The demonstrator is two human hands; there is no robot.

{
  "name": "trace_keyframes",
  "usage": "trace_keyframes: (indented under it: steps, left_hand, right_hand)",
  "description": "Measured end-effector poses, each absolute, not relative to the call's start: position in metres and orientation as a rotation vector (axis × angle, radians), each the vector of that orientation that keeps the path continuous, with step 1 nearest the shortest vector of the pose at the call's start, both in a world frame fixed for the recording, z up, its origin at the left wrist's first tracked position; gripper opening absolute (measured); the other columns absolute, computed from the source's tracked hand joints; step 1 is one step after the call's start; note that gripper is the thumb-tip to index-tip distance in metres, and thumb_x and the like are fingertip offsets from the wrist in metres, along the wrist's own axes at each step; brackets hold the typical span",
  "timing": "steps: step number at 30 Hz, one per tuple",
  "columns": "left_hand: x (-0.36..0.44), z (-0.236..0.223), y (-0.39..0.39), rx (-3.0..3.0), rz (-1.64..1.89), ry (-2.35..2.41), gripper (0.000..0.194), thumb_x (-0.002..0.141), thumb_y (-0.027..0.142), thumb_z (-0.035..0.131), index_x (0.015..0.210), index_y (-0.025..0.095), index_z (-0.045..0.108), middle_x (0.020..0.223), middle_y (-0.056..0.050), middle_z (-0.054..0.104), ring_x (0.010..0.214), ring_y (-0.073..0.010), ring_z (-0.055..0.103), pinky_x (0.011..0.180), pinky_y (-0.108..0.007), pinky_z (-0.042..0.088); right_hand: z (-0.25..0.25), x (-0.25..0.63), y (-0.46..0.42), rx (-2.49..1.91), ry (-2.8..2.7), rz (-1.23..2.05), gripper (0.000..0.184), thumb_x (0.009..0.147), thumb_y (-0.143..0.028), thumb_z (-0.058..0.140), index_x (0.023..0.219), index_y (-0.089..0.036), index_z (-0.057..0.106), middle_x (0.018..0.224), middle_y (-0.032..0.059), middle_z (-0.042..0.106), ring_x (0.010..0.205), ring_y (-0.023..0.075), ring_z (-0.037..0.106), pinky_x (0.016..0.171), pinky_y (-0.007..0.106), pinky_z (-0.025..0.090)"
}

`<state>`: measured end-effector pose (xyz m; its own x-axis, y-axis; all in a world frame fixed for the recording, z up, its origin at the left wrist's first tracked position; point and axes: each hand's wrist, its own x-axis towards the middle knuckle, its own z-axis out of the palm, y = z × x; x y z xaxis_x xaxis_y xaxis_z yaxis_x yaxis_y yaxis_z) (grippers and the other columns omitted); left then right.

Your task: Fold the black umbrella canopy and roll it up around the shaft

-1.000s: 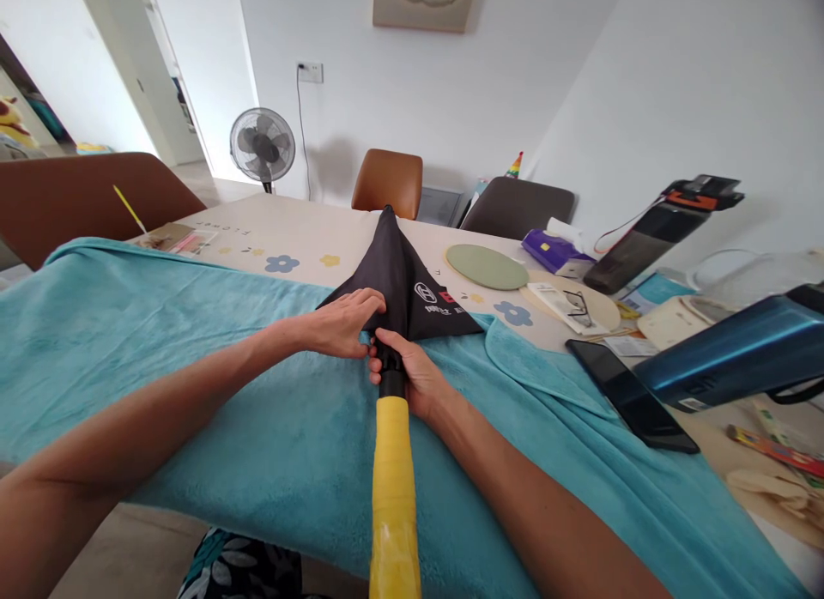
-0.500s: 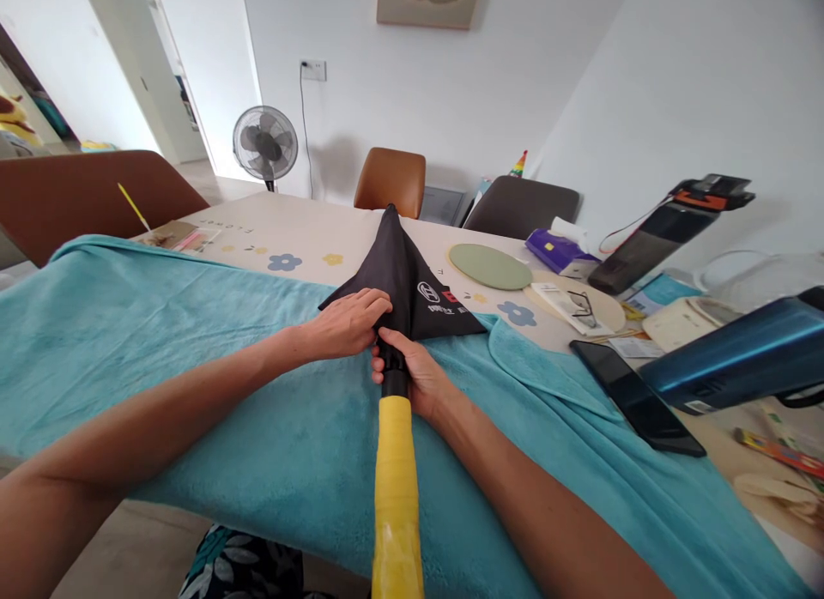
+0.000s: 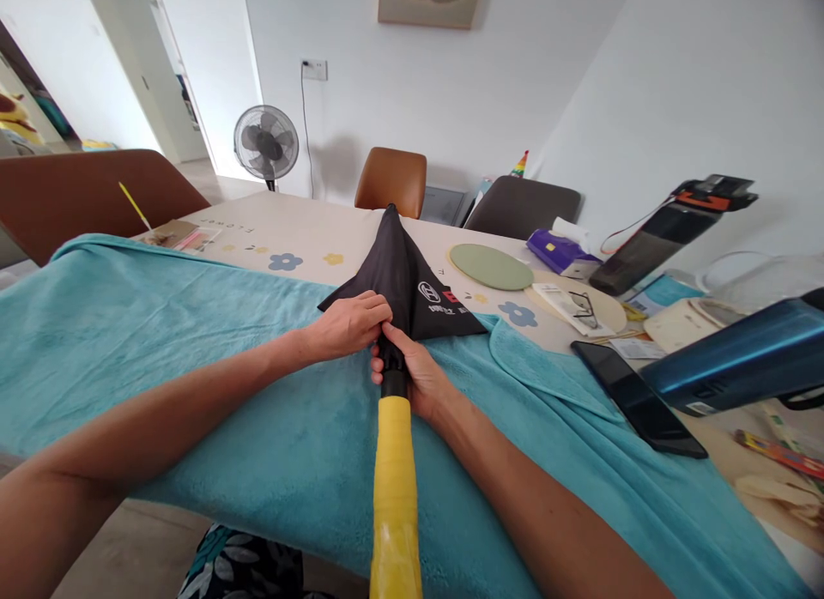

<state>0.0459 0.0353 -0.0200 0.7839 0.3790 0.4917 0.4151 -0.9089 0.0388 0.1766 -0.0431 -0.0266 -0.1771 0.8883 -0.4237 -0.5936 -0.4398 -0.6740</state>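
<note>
A black folded umbrella (image 3: 384, 260) lies lengthwise in front of me, its tip pointing to the far side of the table. White and red print shows on its loose right flap. Its handle (image 3: 395, 479), wrapped in yellow, comes back toward me. My right hand (image 3: 415, 367) is wrapped round the umbrella just above the handle, thumb on top. My left hand (image 3: 354, 323) is closed on the canopy cloth at its left lower edge, fingertips meeting the right thumb. What exactly the left fingertips pinch is hidden.
A turquoise blanket (image 3: 270, 427) covers the near table. To the right are a phone (image 3: 634, 397), a blue bottle (image 3: 740, 354), a dark bottle (image 3: 666, 230), glasses (image 3: 583, 310), a tissue pack (image 3: 560, 252) and a green oval mat (image 3: 491, 267). Chairs and a fan (image 3: 266, 142) stand beyond.
My left fingers have shifted slightly at the canopy's lower edge, and my right thumb has moved up a little to meet them. The umbrella stays nearly in place.
</note>
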Motion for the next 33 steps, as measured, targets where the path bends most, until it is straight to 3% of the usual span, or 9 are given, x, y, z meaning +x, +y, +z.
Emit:
trace_keyframes:
  steps: [9,19,24,27,33]
  left_hand:
    - [0.045,-0.022,0.037,-2.949,-0.779,-0.681,0.016,0.077,0.006,0.040,0.075,0.018,0.050,0.080,-0.003,0.056,0.080,-0.0142,0.049,0.064,-0.024,0.040]
    - [0.043,-0.022,0.038,-3.040,-0.823,-0.707,0.017,0.073,0.004,0.041,0.073,0.018,0.050,0.077,-0.001,0.054,0.075,-0.0130,0.049,0.061,-0.023,0.039]
    - [0.043,-0.026,0.042,-3.075,-0.980,-0.841,0.024,0.068,0.000,0.036,0.072,0.019,0.050,0.079,-0.001,0.056,0.077,-0.0119,0.051,0.068,-0.023,0.042]
    - [0.046,-0.029,0.045,-2.947,-1.081,-1.113,0.022,0.070,0.005,0.038,0.078,0.019,0.052,0.084,-0.002,0.057,0.080,-0.0135,0.053,0.072,-0.026,0.044]
    - [0.060,-0.038,0.059,-2.931,-0.877,-1.323,0.016,0.081,0.019,0.039,0.084,0.018,0.054,0.089,-0.004,0.059,0.086,-0.0168,0.056,0.078,-0.031,0.047]
  right_hand:
    - [-0.026,0.177,-0.043,-0.959,-0.446,1.820,0.022,0.082,-0.034,0.057,0.074,-0.015,0.052,0.057,-0.0006,0.054,0.043,0.0099,0.050,0.037,0.022,0.044]
    - [-0.028,0.177,-0.043,-0.983,-0.454,1.813,0.014,0.080,-0.024,0.058,0.072,-0.013,0.054,0.058,-0.0003,0.054,0.044,0.0087,0.049,0.038,0.021,0.044]
    - [-0.026,0.178,-0.043,-1.007,-0.438,1.844,0.016,0.080,-0.024,0.056,0.069,-0.012,0.055,0.054,0.0002,0.054,0.042,0.0085,0.048,0.037,0.020,0.043]
    - [-0.026,0.179,-0.044,-1.020,-0.450,1.854,0.021,0.081,-0.026,0.055,0.066,-0.012,0.054,0.051,0.0006,0.053,0.041,0.0084,0.048,0.038,0.020,0.043]
    - [-0.024,0.179,-0.045,-1.029,-0.429,1.853,0.021,0.079,-0.028,0.057,0.065,-0.013,0.052,0.049,-0.0002,0.050,0.041,0.0084,0.046,0.038,0.019,0.042]
